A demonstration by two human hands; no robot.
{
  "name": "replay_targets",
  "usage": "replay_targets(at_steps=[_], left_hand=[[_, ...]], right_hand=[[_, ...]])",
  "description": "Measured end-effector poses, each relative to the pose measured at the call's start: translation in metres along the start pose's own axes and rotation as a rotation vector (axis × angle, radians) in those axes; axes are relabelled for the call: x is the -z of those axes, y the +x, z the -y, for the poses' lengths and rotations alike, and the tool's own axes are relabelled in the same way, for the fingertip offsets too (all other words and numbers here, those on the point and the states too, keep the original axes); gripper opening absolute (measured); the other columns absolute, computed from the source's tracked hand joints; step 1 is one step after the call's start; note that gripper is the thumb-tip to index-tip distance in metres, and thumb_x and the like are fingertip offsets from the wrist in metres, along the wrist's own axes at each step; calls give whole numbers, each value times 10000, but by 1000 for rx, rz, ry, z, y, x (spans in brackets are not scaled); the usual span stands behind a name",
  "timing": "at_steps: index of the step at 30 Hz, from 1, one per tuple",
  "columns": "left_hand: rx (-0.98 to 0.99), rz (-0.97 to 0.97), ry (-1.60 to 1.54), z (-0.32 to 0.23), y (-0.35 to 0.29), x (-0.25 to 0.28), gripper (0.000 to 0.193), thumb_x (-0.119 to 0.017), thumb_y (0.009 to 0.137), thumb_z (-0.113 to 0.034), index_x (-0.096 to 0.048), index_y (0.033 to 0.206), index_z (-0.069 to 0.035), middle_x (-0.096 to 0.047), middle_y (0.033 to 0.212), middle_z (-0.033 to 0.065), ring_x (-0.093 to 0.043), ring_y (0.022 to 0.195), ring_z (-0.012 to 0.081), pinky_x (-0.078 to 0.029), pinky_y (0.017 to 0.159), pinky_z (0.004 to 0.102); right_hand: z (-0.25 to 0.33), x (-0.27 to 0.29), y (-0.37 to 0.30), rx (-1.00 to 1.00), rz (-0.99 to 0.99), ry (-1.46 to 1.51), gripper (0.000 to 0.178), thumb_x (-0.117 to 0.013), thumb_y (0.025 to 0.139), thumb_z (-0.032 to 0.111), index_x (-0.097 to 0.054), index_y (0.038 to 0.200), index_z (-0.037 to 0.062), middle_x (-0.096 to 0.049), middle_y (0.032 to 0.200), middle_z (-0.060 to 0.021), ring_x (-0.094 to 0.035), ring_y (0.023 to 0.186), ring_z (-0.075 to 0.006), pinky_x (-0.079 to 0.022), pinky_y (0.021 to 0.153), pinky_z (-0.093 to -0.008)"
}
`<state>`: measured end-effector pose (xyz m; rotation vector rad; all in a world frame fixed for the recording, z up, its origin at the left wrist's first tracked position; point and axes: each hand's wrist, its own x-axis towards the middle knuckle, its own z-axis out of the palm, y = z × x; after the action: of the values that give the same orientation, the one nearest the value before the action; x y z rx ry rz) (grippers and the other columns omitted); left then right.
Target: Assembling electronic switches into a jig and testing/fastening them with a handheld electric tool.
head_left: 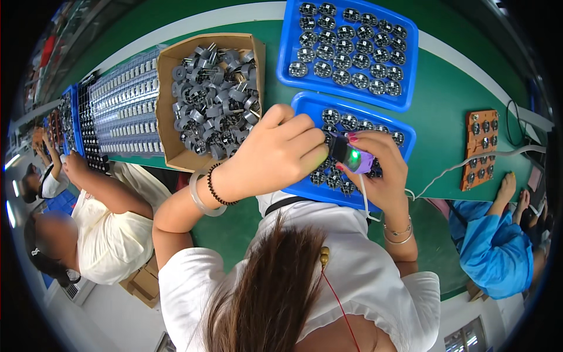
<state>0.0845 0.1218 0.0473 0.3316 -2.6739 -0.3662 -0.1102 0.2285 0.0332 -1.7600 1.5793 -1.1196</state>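
Observation:
My right hand is wrapped round a small purple-and-black handheld device with a glowing green light and a white cable hanging from it. My left hand is closed, its fingertips up against the dark end of the device. Whatever sits between those fingers is hidden. Both hands are over the near blue tray, which holds several small round black circuit boards. To the left of my left hand stands an open cardboard box, filled with grey round parts with metal pins.
Beyond the near tray lies another blue tray with rows of round boards. An orange fixture holding round parts is at right, with a pale cable beside it. Clear plastic trays line the left. Co-workers sit on both sides.

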Motion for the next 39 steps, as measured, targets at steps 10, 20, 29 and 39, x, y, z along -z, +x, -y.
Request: replay_targets(at_steps=[10,20,29,39], left_hand=[[27,91,-30,8,14,7,190,-749,671,-173,-643,813,-104,-598,852,-20,-556,800,155,-355,759,332],[-31,-37,-53,11,31,1,161,-709,664,-139,-646,809,-114,-586,815,-21,-555,790,157,-363,748,334],[-38,-52,-49,9,33,-2,170,-709,664,-152,-649,818,-114,-584,824,-20,-555,794,158,-368,756,332],[-19,32,-25,10,41,-1,142,-710,690,-137,-644,813,-110,-594,822,-20,-555,769,165,-369,751,336]], right_hand=[[-5,5,-6,36,-114,12,456,-808,665,36,-569,1053,9,-605,1041,-148,-619,966,-266,-496,856,-351],[-4,11,-4,40,-181,-7,459,-811,660,13,-579,1056,2,-582,1038,-142,-597,963,-244,-494,833,-329],[-6,13,-2,51,-188,-46,466,-799,653,-7,-581,1065,3,-583,1040,-141,-598,966,-248,-494,820,-322],[-11,13,-4,71,-202,-86,466,-792,679,16,-572,1089,-1,-578,1058,-133,-596,979,-244,-491,843,-322]])
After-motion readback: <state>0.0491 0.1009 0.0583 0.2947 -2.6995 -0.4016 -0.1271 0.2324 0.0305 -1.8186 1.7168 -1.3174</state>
